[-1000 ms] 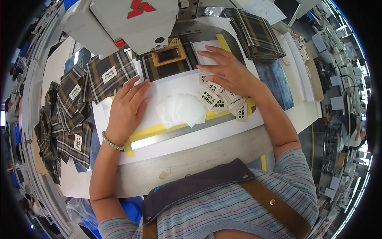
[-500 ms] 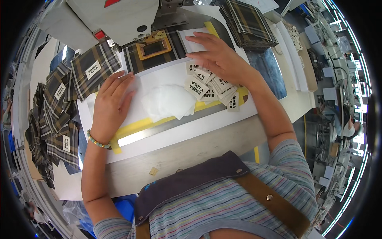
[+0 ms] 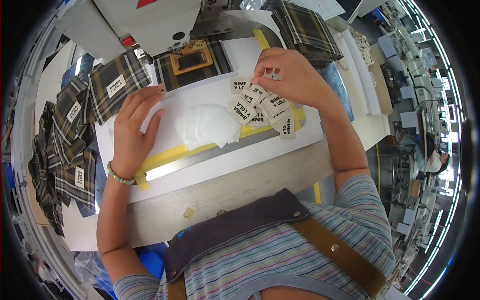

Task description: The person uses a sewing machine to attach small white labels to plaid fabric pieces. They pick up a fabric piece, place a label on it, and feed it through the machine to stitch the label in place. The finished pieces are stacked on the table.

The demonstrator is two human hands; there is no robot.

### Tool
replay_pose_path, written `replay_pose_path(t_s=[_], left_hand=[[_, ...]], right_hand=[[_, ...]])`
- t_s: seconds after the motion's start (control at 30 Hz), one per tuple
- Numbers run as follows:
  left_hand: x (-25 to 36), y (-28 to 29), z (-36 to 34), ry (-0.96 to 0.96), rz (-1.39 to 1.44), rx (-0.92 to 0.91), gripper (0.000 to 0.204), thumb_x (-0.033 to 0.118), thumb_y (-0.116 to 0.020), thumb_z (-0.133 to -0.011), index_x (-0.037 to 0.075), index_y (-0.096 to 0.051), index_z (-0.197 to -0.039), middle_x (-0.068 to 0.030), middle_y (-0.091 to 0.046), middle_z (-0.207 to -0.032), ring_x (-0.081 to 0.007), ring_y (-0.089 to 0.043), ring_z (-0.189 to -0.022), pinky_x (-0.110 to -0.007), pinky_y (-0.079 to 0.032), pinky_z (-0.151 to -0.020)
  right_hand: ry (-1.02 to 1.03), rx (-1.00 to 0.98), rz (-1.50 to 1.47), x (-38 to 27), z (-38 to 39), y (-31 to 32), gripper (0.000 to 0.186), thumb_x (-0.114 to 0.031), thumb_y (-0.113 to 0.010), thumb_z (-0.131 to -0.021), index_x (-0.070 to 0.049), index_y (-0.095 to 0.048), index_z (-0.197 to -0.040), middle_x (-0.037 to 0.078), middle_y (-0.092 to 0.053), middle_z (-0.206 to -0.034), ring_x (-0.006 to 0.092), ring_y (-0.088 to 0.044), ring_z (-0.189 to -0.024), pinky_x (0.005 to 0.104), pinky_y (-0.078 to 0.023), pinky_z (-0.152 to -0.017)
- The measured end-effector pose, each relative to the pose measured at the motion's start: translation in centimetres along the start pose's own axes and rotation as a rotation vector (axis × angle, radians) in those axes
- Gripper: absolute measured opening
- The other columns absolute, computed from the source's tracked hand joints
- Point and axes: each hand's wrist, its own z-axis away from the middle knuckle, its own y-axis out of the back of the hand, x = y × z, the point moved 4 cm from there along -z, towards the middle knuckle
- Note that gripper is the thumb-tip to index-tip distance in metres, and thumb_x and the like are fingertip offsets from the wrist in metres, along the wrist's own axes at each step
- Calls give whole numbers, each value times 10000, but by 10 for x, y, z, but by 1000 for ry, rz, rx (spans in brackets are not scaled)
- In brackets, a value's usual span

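My right hand is over a heap of small cream labels with dark print. Its thumb and forefinger pinch at the heap's far edge, at a label partly hidden by the fingers. My left hand lies palm down with fingers stretched out and thumb apart, nothing in it. Its fingertips are by the near left corner of a dark plaid fabric piece. A brass-coloured frame of the sewing machine sits on that fabric. Thin white translucent sheets lie between my hands.
Plaid pieces with labels pile up at the left. A stack of plaid pieces stands at the far right, beside a carton. Yellow tape edges the white work surface. A small tan scrap lies on the near table edge.
My right hand has moved from beside the plaid fabric to the labels, its spread fingers closing into a pinch. The left hand has shifted only slightly.
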Motion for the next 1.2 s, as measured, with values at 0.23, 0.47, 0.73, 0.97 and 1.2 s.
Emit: replay_pose_path(t_s=[0.23,0.47,0.73,0.97,1.2], left_hand=[[23,0,-14,27,188,-38,256,3,-726,-962,16,-757,-1216,-121,-764,-1315,-303,-727,-1161,-384,-565,-1007],[28,-5,-25,167,473,-124,288,58,-704,-1011,34,-744,-1295,-99,-761,-1343,-210,-727,-1144,-347,-568,-982],[42,-36,-52,464,804,-73,391,101,-767,-1010,-3,-671,-1375,-65,-756,-1183,-97,-690,-1050,-249,-547,-910],[16,-39,-38,458,687,-23,135,122,-774,-1016,0,-770,-1072,3,-763,-924,-47,-684,-882,-224,-523,-795],[9,-40,-34,421,583,-41,157,121,-821,-955,-13,-783,-1027,-41,-765,-873,-100,-665,-777,-273,-547,-741]], right_hand=[[63,-27,72,-2,3,-27,146,-177,-797,-917,-35,-792,-950,53,-680,-921,197,-654,-853,340,-528,-759],[124,372,64,-27,7,35,123,-164,-788,-916,-59,-810,-975,51,-753,-911,224,-723,-805,343,-559,-703],[38,251,-391,-46,-17,12,143,-126,-798,-952,-11,-797,-1038,42,-767,-892,105,-686,-781,274,-544,-693],[-37,16,-721,-39,-38,-35,208,-143,-795,-977,6,-800,-1123,45,-777,-925,102,-679,-820,269,-549,-785],[-140,-70,-796,-26,-42,-52,185,-147,-806,-975,-12,-813,-1102,45,-795,-950,98,-689,-817,260,-548,-777]])
